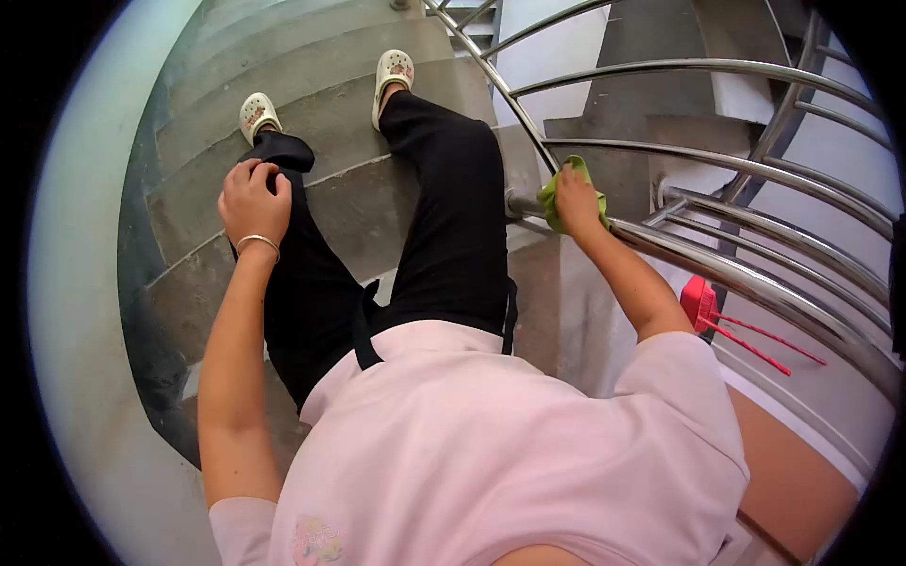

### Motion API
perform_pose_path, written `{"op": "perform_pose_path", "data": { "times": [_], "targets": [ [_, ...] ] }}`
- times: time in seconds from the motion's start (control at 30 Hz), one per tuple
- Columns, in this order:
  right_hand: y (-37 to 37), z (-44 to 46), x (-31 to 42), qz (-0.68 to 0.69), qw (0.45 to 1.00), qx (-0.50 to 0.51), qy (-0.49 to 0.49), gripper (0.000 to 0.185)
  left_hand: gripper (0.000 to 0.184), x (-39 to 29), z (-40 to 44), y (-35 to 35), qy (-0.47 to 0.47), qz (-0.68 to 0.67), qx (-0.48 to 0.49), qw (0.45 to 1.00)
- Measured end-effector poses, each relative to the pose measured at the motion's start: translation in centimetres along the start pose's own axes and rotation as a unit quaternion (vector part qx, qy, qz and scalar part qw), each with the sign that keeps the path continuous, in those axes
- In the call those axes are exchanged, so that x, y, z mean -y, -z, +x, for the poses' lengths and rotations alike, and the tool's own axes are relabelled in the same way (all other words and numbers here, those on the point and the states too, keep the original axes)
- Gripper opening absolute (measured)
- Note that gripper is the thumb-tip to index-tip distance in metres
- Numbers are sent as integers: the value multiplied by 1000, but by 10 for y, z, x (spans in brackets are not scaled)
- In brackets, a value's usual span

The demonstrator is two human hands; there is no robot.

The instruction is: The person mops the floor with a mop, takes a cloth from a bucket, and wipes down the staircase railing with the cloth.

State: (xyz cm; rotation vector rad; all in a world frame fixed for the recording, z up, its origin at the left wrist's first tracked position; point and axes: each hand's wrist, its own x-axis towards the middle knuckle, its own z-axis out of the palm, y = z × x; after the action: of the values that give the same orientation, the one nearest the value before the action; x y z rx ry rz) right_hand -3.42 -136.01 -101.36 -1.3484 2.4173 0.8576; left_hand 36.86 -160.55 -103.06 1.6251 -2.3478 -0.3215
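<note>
My right hand (578, 200) presses a green cloth (549, 200) against the metal stair railing (661, 242), its fingers bent over the cloth. Part of the cloth is hidden under that hand. On my knee, over the black trousers (448, 208), rests my left hand (256, 201), with its fingers apart and nothing in it. A thin bangle (258, 243) circles the left wrist.
I sit on grey stone stairs (354, 203) that curve downward, my feet in cream clogs (394, 68) on lower steps. A pale wall (85, 283) runs along the left. Beyond the railing is a red object (698, 303) with two thin red rods.
</note>
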Motion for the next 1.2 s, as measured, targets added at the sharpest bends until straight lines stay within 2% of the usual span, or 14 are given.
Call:
{"op": "perform_pose_path", "data": {
  "times": [0.07,0.1,0.17,0.27,0.3,0.37,0.4,0.5,0.63,0.9,0.97,1.03,1.13,1.2],
  "targets": [
    [-35,-15,-5,-221,951,-148,156,39,12,2,1,1,-5,-1,-9,1000],
    [-41,-20,-6,-221,951,-149,158,39,12,2,1,1,-3,0,-11,1000],
    [-57,-25,-7,-357,899,3,252,46,12,2,0,4,2,-6,-5,1000],
    [-120,-8,-9,-464,848,-29,256,45,11,4,-1,3,-4,-3,-16,1000],
    [-133,-7,-6,-458,849,-25,262,45,11,4,-4,4,-5,3,-9,1000],
    [-129,13,19,-290,951,-38,97,38,11,3,0,7,1,12,-1,1000],
    [-118,30,25,-212,973,64,68,28,11,4,1,8,2,20,2,1000],
    [-131,49,27,-192,974,53,110,23,11,4,5,6,4,19,11,1000],
    [-138,68,32,-62,983,151,79,20,11,-1,6,6,20,18,25,999],
    [-112,11,12,-338,934,-7,113,23,12,-5,3,6,13,-9,12,1000],
    [-83,-5,10,-300,935,24,186,25,12,-4,3,5,4,-15,11,1000],
    [-61,-26,10,-292,939,42,177,22,14,-2,1,7,8,-21,11,1000],
    [17,-63,1,-166,963,99,187,23,16,2,1,8,4,-33,15,999],
    [74,-78,-4,-121,983,43,132,23,16,2,1,7,2,-47,15,999]
  ]
}}
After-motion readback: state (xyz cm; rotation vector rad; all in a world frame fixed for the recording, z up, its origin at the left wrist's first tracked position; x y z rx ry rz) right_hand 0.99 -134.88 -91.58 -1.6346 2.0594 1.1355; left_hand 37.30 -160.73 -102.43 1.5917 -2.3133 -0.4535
